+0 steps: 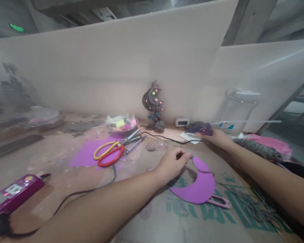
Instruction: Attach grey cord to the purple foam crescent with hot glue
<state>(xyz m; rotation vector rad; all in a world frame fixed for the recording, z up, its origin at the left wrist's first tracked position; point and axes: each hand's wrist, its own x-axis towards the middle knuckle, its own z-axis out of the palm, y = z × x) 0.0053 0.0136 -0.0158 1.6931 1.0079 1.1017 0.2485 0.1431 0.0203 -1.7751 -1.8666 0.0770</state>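
A purple crescent moon [205,187], cut from a flat sheet, lies on the printed cardboard. My left hand [172,162] pinches its upper tip, where a thin grey cord [204,171] meets it and trails across the shape. Farther back on the right, my right hand [216,136] is wrapped round a dark hot glue gun [199,129] with a small red light. A long pale glue stick [255,121] sticks out behind it. Beneath the gun's nozzle end is a white card [191,137]. A pink-handled tool [221,201] is partly covered by the crescent.
Scissors [110,153] with yellow and red handles rest on purple sheet [83,153], beside a pen [134,145]. Behind stand a bowl of pompoms [123,126], a decorated moon ornament [154,108] and a small clock [182,122]. Grey yarn [258,148] lies right; a magenta device [20,192] left.
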